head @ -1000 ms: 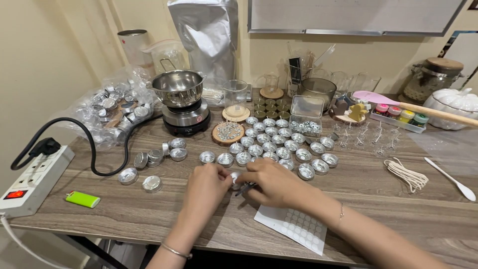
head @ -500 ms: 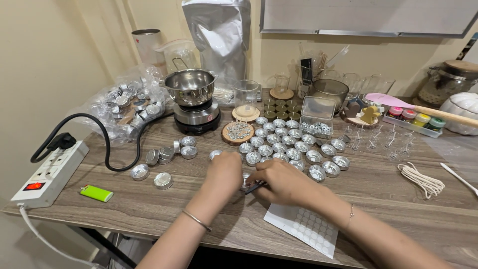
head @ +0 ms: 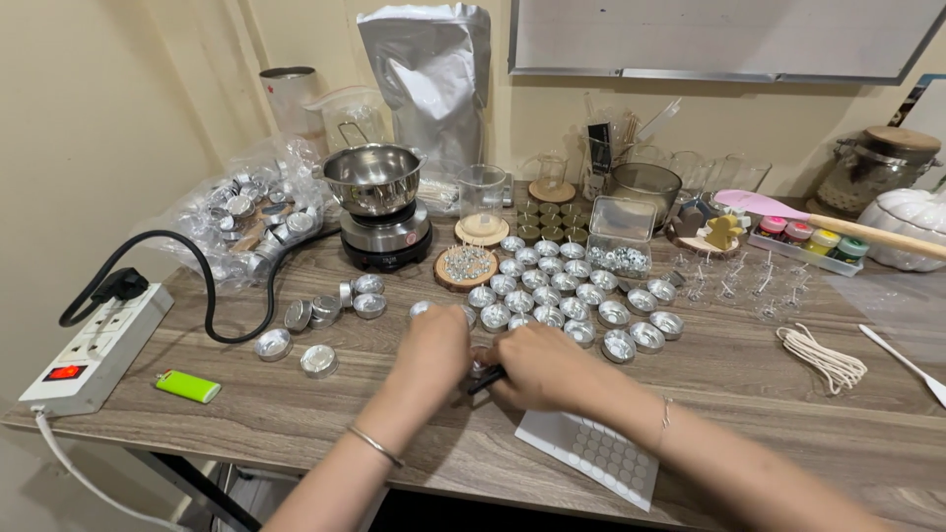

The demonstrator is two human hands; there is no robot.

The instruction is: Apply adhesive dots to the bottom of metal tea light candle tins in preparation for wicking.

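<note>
Here, the left hand (head: 431, 347) and right hand (head: 537, 363) are pinching a small shiny silver metal cup (head: 480, 361) above the wooden desk (head: 749, 374), fingers clenched around it. It is probably light, thin, easily dented; holding its rim seems safest.

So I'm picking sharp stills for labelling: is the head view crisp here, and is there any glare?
Head view: both hands, left hand and right hand, are motion-smeared, so what they pinch is unreadable; the tealight cups and green lighter stay fairly sharp; bright highlights sit on the steel bowl and foil bag; lighting is even, shadows soft.
</note>
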